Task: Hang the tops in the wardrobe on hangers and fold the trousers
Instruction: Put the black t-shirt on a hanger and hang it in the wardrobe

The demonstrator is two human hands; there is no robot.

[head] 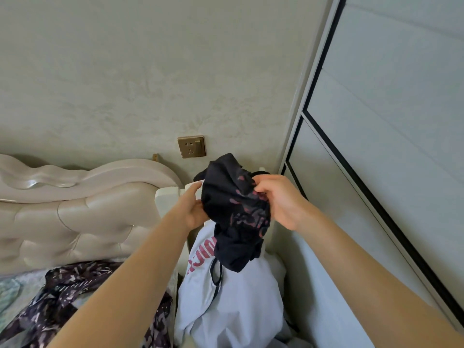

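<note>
The bunched black garment (pixel 236 212) is pinched by the curled fingers (pixel 261 190) of the right hand (pixel 281 199). The left hand (pixel 193 207) is laid against it, with its fingers hidden, so their curl cannot be told. Nothing is seen hung or folded yet: a white printed top (pixel 226 297) lies below, and a patterned garment (pixel 62 285) is left on the bed (pixel 10 287).

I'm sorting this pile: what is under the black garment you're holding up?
A pale grey top with pink lettering sits bunched below the black garment, which the left hand and right hand hold. The garment covers part of the lettering.
</note>
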